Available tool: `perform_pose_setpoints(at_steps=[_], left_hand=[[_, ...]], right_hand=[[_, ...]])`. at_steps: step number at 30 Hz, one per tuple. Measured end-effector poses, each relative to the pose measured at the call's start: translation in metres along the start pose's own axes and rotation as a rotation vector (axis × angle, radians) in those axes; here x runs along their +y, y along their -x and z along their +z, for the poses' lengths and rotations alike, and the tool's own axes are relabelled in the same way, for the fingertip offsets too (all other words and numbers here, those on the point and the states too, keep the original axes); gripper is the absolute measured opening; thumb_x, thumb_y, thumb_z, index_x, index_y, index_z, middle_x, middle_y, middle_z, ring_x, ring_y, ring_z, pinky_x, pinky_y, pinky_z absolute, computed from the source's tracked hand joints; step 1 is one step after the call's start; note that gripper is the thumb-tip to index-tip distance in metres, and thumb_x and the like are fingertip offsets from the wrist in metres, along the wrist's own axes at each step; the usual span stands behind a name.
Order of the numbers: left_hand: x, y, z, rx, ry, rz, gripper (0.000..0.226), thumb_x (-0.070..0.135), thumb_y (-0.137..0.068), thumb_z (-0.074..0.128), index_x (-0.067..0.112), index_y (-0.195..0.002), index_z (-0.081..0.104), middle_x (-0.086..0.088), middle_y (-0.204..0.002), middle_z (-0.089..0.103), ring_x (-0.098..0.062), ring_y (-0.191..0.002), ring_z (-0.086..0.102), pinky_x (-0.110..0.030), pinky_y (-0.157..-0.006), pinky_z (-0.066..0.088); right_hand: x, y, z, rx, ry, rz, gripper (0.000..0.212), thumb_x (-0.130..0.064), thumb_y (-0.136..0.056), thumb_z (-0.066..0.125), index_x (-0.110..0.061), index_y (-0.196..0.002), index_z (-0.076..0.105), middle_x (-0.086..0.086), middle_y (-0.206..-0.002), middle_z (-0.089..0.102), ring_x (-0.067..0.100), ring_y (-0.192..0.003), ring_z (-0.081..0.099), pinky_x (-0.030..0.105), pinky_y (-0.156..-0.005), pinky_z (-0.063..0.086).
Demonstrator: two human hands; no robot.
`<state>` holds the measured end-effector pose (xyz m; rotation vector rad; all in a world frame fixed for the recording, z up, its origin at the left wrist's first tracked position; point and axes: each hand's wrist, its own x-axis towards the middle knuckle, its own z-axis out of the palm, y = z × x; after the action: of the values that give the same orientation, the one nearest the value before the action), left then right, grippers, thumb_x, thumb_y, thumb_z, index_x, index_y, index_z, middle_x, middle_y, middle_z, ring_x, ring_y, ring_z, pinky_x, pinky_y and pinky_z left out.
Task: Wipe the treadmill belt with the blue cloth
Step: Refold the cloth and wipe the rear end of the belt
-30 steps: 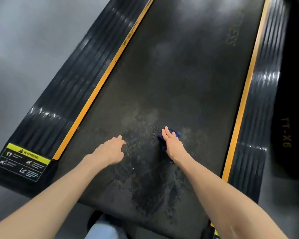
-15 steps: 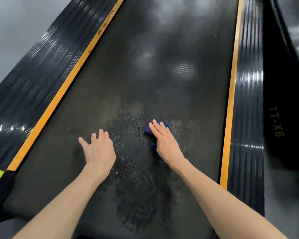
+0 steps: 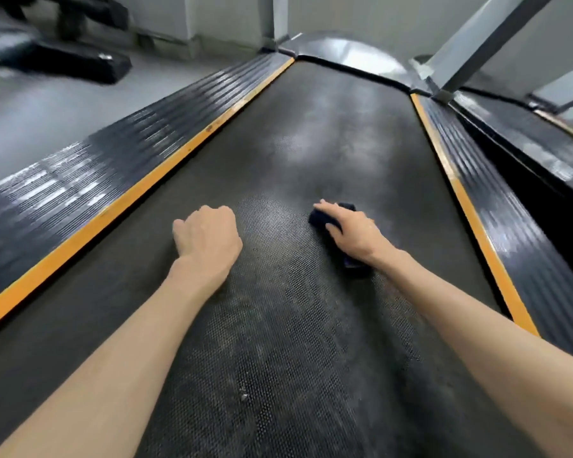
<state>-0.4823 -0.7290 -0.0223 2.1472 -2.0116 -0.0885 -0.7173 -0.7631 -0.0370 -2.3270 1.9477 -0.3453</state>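
Hands rest side by side on the treadmill belt (image 3: 331,133). The right hand (image 3: 356,234) lies palm down on the blue cloth (image 3: 320,219), fingers stretched over it and pressing it to the belt. Dark folds of the cloth show ahead of the fingertips and beneath the wrist. The left hand (image 3: 209,241), apart to its left, is clenched into a loose fist on the belt, holding nothing. Orange-edged ribbed side rails (image 3: 106,173) run outside both hands.
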Motion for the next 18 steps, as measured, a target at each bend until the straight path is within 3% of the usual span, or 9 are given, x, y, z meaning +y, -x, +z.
perform_pose_setpoints(at_steps=[2,4,6,8,11,15,16,18], left_hand=[[-0.007,-0.003,-0.001,-0.004,0.072,-0.026,0.022,0.016,-0.086,0.055,0.019,-0.105,0.065,-0.011,-0.108,0.061,-0.032,-0.101,0.058,-0.036,-0.083,0.041],[-0.015,-0.002,-0.001,-0.060,0.136,-0.041,0.023,0.019,-0.087,0.056,0.021,-0.107,0.066,-0.009,-0.109,0.061,-0.030,-0.102,0.058,-0.035,-0.079,0.040],[-0.017,0.003,-0.003,-0.118,0.177,-0.040,0.024,0.020,-0.088,0.054,0.021,-0.110,0.065,-0.008,-0.111,0.061,-0.030,-0.102,0.058,-0.033,-0.078,0.041],[-0.013,0.005,-0.006,-0.124,0.179,-0.034,0.025,0.020,-0.088,0.054,0.019,-0.111,0.065,-0.009,-0.111,0.061,-0.030,-0.102,0.058,-0.034,-0.078,0.043],[-0.011,0.007,-0.008,-0.098,0.168,-0.022,0.024,0.018,-0.088,0.053,0.014,-0.109,0.064,-0.010,-0.110,0.060,-0.030,-0.100,0.058,-0.033,-0.076,0.042],[-0.022,0.014,-0.002,-0.066,0.186,0.016,0.028,0.021,-0.091,0.051,0.020,-0.116,0.064,-0.009,-0.116,0.060,-0.031,-0.104,0.058,-0.034,-0.080,0.044],[-0.027,0.016,-0.002,-0.092,0.211,0.014,0.029,0.024,-0.092,0.050,0.025,-0.119,0.063,-0.008,-0.119,0.059,-0.030,-0.107,0.057,-0.035,-0.083,0.045],[-0.034,0.016,-0.003,-0.157,0.273,0.002,0.033,0.023,-0.094,0.047,0.033,-0.122,0.060,-0.004,-0.127,0.057,-0.028,-0.112,0.055,-0.035,-0.087,0.045]], right_hand=[[0.025,0.003,-0.005,0.005,0.048,0.005,0.046,-0.019,-0.096,0.047,-0.024,-0.140,0.041,-0.002,-0.151,0.032,0.018,-0.137,0.034,0.027,-0.111,0.020],[0.040,0.009,-0.008,0.044,0.022,0.176,0.047,-0.023,-0.095,0.048,-0.024,-0.141,0.040,0.003,-0.152,0.029,0.019,-0.138,0.030,0.029,-0.112,0.020],[0.034,0.017,-0.008,0.074,-0.048,0.283,0.049,-0.017,-0.092,0.049,-0.019,-0.141,0.040,0.008,-0.152,0.028,0.021,-0.139,0.028,0.026,-0.111,0.018],[0.014,0.018,-0.009,0.045,-0.041,0.276,0.052,-0.008,-0.090,0.046,-0.016,-0.141,0.041,0.010,-0.152,0.028,0.022,-0.139,0.028,0.024,-0.111,0.015],[-0.030,0.018,-0.006,-0.043,-0.054,0.094,0.053,-0.002,-0.090,0.041,-0.018,-0.140,0.041,0.005,-0.152,0.029,0.021,-0.139,0.028,0.026,-0.112,0.014],[-0.075,0.043,0.020,-0.111,-0.035,-0.385,0.052,0.000,-0.090,0.044,-0.018,-0.139,0.044,0.003,-0.149,0.035,0.019,-0.136,0.033,0.024,-0.113,0.021],[-0.065,0.039,0.018,-0.083,-0.024,-0.377,0.052,0.001,-0.090,0.045,-0.017,-0.138,0.044,0.003,-0.149,0.035,0.020,-0.136,0.034,0.021,-0.111,0.021],[-0.030,0.024,0.006,-0.013,-0.029,-0.044,0.053,0.000,-0.089,0.046,-0.018,-0.139,0.044,0.005,-0.151,0.031,0.022,-0.137,0.033,0.020,-0.109,0.020]])
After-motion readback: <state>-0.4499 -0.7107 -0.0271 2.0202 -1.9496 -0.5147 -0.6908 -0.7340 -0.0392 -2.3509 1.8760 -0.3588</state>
